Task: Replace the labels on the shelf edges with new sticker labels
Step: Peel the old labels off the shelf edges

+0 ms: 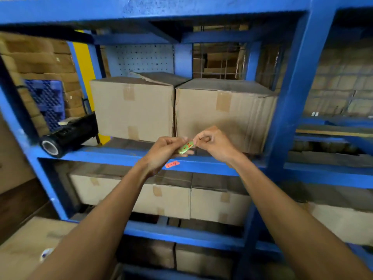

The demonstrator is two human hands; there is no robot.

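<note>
A small yellow-green sticker label (186, 148) with red writing is held between both hands in front of the blue shelf edge (113, 156). My left hand (164, 150) grips its lower left end. My right hand (214, 144) pinches its upper right end with thumb and forefinger. Just below the hands, an orange-red label (172, 164) with handwritten marks is stuck on that shelf edge.
Two taped cardboard boxes (224, 114) stand on the shelf behind my hands, with more boxes (167, 195) on the shelves below. A black film roll (68, 134) lies at the shelf's left end. A thick blue upright (292, 102) rises on the right.
</note>
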